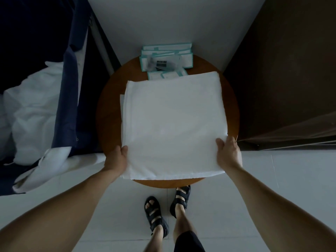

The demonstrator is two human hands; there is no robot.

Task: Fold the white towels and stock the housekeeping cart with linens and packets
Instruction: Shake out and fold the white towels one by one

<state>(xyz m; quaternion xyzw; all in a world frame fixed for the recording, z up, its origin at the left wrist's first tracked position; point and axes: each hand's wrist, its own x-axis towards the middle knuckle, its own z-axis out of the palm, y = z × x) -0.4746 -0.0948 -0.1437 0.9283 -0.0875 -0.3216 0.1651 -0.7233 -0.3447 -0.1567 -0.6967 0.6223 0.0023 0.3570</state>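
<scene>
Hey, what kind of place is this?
Likely a hotel room or housekeeping area: a folded white towel on a round table, teal-edged packets behind it, and a navy bag of white linens.

Folded towel point(172, 124) on desk point(109, 115) before you. Packets point(166, 59) behind towel, at desk's far edge. Cart point(69, 106) with loose linens point(34, 110) left of desk. Your left hand point(117, 159), right hand point(230, 153) at towel's near corners.

We see a round wooden table point(109, 115) against a white wall point(163, 19), a dark brown panel point(281, 70) to its right, and black sandals point(153, 211) on the pale tiled floor point(272, 179).
</scene>
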